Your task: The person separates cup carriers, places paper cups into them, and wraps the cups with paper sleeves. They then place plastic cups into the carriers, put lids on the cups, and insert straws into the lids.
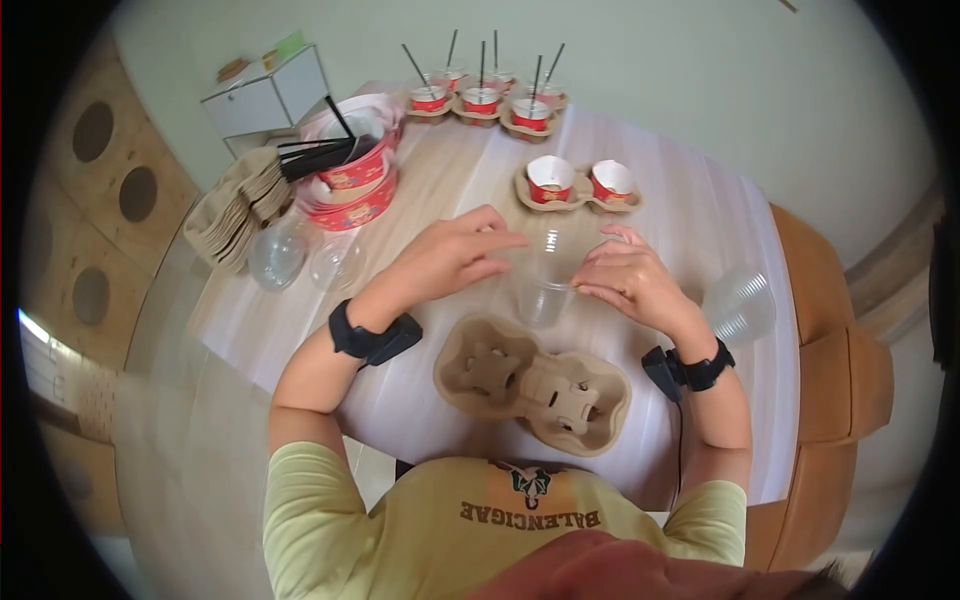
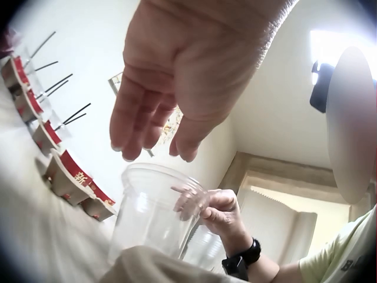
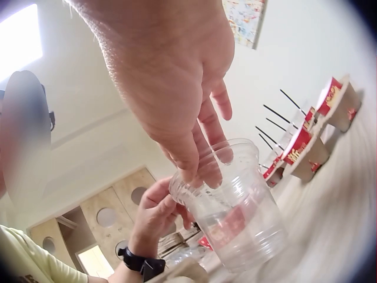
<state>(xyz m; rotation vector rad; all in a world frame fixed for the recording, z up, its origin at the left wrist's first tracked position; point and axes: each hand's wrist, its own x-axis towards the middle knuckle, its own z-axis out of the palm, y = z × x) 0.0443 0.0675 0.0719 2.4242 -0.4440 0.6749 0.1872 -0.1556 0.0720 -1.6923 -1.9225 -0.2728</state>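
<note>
A clear plastic cup point(image 1: 545, 290) stands between the two hands, just beyond a brown molded-pulp cup carrier point(image 1: 535, 380). My right hand point(image 1: 630, 278) pinches the cup's rim; in the right wrist view its fingertips point(image 3: 209, 177) reach over that rim. My left hand point(image 1: 455, 255) holds nothing and hovers left of the cup, its fingers loosely bent. Seen from the left wrist, those fingers point(image 2: 132, 132) point down close above the cup's rim point(image 2: 165, 171). The carrier's two wells hold no cups.
Stacked clear cups point(image 1: 740, 305) lie at the right. A two-cup carrier point(image 1: 580, 200) with red cups stands ahead, and several more with black straws stand behind. At left are red buckets point(image 1: 350, 195), stacked carriers point(image 1: 230, 215) and clear dome lids point(image 1: 278, 258).
</note>
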